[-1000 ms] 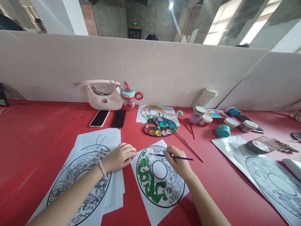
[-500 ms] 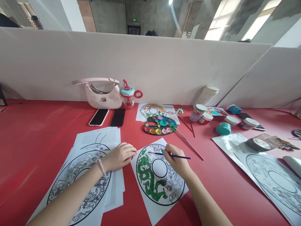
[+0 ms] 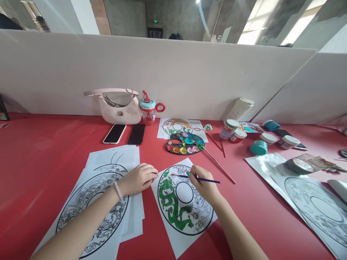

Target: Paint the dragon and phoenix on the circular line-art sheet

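Note:
A white sheet with a round line drawing lies in front of me, its dragon painted green. My right hand is closed on a thin dark blue paintbrush, whose tip is over the upper left of the ring, beside the painted dragon. My left hand rests palm down with its fingers loosely spread, fingertips at that sheet's left edge, holding nothing. Beneath the left wrist are stacked sheets with a larger round drawing. The paint palette, with several colours in its wells, lies behind the painted sheet.
Two phones, a pink bag and a cup stand at the back left. Another brush leans on the palette. Paint jars, a tape-wrapped container and more drawings are on the right.
The view has shifted very slightly. Both hands keep nearly the same places, and the brush tip stays over almost the same spot of the drawing.

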The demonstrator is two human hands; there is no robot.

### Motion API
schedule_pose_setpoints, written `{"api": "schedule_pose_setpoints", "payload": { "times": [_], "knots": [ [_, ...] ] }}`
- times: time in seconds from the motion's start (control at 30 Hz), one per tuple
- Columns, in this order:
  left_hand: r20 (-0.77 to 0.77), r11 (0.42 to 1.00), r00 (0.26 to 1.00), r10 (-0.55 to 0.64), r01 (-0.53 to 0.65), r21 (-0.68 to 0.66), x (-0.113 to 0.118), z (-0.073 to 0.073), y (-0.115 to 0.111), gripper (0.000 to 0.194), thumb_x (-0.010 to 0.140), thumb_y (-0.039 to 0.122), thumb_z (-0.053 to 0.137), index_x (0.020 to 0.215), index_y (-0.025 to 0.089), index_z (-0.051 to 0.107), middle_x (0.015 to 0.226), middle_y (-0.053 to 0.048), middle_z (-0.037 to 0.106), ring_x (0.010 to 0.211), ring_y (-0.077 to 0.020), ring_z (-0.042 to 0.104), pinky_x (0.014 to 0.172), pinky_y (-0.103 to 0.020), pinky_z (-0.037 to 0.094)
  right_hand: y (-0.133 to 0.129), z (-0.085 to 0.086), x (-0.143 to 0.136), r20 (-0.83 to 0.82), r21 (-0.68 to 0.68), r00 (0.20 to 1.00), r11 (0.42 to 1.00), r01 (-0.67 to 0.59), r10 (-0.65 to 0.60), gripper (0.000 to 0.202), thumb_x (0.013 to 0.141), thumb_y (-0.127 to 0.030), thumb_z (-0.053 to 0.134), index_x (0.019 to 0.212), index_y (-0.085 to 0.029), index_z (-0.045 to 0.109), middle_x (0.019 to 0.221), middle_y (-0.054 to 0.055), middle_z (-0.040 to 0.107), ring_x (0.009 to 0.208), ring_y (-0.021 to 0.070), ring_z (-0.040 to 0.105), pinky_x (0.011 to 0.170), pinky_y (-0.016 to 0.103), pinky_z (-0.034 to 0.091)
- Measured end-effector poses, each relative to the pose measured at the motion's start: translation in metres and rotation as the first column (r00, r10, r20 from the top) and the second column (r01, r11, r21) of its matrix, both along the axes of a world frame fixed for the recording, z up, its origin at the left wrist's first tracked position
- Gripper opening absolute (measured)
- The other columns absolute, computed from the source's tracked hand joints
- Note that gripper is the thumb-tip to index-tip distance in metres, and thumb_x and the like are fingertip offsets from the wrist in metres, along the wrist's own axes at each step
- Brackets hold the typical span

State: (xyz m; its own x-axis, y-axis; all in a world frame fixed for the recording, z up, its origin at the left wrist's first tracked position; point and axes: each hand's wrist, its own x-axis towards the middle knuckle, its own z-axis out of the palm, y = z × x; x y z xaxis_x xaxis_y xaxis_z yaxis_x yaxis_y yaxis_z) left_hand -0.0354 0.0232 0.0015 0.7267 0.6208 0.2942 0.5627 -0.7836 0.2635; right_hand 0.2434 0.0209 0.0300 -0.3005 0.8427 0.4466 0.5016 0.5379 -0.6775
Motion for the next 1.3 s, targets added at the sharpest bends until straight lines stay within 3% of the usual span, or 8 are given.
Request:
{"api": "schedule_pose_setpoints", "payload": {
  "times": [1.0,1.3],
  "knots": [
    [0.014,1.000,1.000,-0.009,0.009,0.017,-0.0004,-0.0020,0.0000,0.024,0.091,0.012,0.043,0.105,0.017,0.062,0.108,-0.006,0.063,0.100,-0.0182,0.055,0.091,-0.038,0.046,-0.0007,0.0009,-0.0011,0.079,0.077,0.997,0.997,-0.011,0.005,0.028,0.084,-0.018,0.038,0.061,-0.022,0.023,0.053,-0.005,0.030,0.046,0.0080,0.029,0.044,0.020,0.027],
    [0.023,1.000,1.000,-0.012,0.012,0.018,-0.0005,-0.0014,0.0005,0.025,0.091,0.013,0.042,0.104,0.018,0.062,0.107,-0.006,0.064,0.099,-0.0180,0.056,0.089,-0.037,0.046,-0.0012,0.0016,0.0027,0.063,0.086,0.997,0.996,0.028,-0.033,0.027,0.085,-0.020,0.039,0.061,-0.022,0.027,0.054,-0.005,0.033,0.047,0.0086,0.031,0.045,0.020,0.030]
  ]
}}
